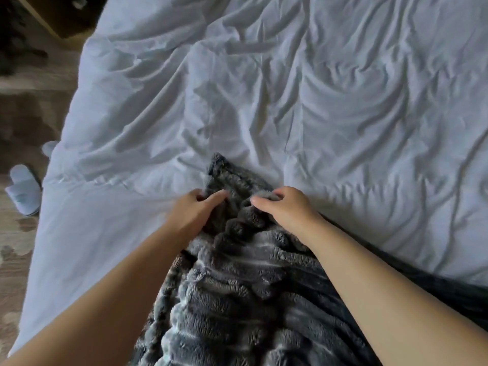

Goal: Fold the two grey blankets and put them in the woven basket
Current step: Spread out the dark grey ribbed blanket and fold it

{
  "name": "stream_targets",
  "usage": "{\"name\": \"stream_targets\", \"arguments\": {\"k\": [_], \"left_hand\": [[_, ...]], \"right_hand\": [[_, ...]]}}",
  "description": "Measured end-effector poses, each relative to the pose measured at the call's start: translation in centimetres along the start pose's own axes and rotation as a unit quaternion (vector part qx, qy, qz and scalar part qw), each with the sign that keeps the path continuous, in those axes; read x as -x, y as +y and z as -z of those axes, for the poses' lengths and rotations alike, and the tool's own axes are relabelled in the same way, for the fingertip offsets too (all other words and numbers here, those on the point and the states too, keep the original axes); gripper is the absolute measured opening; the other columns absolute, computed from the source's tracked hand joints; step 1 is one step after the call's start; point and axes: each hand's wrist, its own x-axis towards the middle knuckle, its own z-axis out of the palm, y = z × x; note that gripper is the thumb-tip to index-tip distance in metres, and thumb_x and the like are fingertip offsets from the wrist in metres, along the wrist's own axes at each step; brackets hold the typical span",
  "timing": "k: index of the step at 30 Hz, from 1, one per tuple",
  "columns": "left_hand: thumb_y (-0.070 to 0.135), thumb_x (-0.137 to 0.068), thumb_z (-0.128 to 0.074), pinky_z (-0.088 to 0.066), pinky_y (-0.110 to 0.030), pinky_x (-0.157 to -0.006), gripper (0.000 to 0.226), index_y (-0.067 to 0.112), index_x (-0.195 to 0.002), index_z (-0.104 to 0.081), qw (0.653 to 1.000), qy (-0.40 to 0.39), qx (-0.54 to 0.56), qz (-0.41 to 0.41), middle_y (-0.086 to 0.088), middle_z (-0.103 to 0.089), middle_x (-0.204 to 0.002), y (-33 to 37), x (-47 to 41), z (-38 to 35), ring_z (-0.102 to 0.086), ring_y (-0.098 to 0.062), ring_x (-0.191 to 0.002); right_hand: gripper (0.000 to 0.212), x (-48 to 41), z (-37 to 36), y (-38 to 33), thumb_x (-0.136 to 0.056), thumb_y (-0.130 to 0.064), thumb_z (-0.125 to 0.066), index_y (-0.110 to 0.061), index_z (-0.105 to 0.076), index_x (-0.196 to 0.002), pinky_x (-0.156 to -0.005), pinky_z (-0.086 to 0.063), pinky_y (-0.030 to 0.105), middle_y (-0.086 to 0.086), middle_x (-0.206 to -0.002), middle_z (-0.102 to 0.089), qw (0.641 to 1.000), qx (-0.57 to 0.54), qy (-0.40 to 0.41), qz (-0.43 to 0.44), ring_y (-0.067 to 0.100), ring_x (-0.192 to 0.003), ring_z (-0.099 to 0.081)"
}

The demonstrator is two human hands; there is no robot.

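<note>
— Where was the grey blanket (237, 299) at that moment?

— It lay bunched on the white duvet (317, 88), by the bed's near edge, running from that edge up toward the middle of the bed. One corner of it pointed away from me, the farthest bit of the ribbed, furry cloth. A flatter, darker grey stretch ran off along the near edge to the right; I couldn't tell whether that was the same blanket or the second one.

— And your hands?

— Both were on it, close together near that far corner. My left hand (195, 210) had its fingers curled into the cloth at the blanket's left side, the thumb lying across the top. My right hand (282, 207) was closed around a fold just beside it, a tuft of pile showing between the thumb and fingers. My forearms lay over the heap.

— Anything else around?

— The duvet was heavily creased all over. Off the bed's left edge, on the patterned floor (18, 260), a pale blue slipper (23, 191) lay, with what looked like its pair half hidden nearer the bed.
</note>
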Motion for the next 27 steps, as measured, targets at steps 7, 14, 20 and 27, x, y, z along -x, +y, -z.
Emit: {"name": "stream_targets", "arguments": {"k": [7, 14, 20, 27], "left_hand": [[0.032, -0.088, -0.062, -0.058, -0.04, -0.066, 0.021, 0.016, -0.076, -0.065, 0.999, -0.035, 0.029, 0.005, -0.01, -0.07, -0.074, 3.9, 0.8, -1.1, -0.068, -0.027, -0.068], [0.025, -0.091, -0.06, -0.051, -0.024, -0.046, 0.024, 0.016, -0.07, -0.067, 0.958, -0.114, 0.263, -0.018, -0.001, -0.068, -0.058, 7.7, 9.0, 0.8, -0.066, -0.018, -0.051], [0.027, -0.093, -0.057, -0.055, -0.023, -0.054, 0.032, 0.023, -0.066, -0.075, 0.952, -0.149, 0.227, -0.142, -0.007, -0.074, -0.072, 10.2, 19.1, 2.7, -0.071, -0.018, -0.065], [0.016, -0.096, -0.051, -0.055, -0.036, -0.083, 0.022, 0.02, -0.097, -0.073, 0.921, -0.118, 0.212, -0.306, -0.006, -0.075, -0.097, 15.0, 32.4, 6.7, -0.071, -0.022, -0.093]], "right_hand": [[0.017, 2.8, 1.3, -0.3, -0.074, -0.017, -0.076, -0.029, -0.068, -0.083, -0.058, -0.047, 0.017, -0.013, -0.074, -0.071, 0.984, -0.167, -0.047, 0.048, 0.004, -0.069, -0.065], [0.024, 11.1, 4.1, -1.6, -0.063, -0.004, -0.063, -0.023, -0.071, -0.076, -0.061, -0.054, 0.024, 0.002, -0.075, -0.071, 0.904, -0.377, -0.111, 0.167, 0.016, -0.069, -0.068], [0.012, 19.5, 6.4, -3.3, -0.082, -0.021, -0.072, -0.03, -0.074, -0.09, -0.073, -0.056, 0.023, -0.003, -0.088, -0.076, 0.949, -0.222, -0.028, 0.223, 0.012, -0.083, -0.072], [0.02, 33.3, 10.1, -7.3, -0.078, -0.013, -0.07, -0.032, -0.075, -0.082, -0.074, -0.05, 0.012, -0.009, -0.084, -0.074, 0.888, -0.211, 0.003, 0.409, 0.001, -0.084, -0.068]]}}
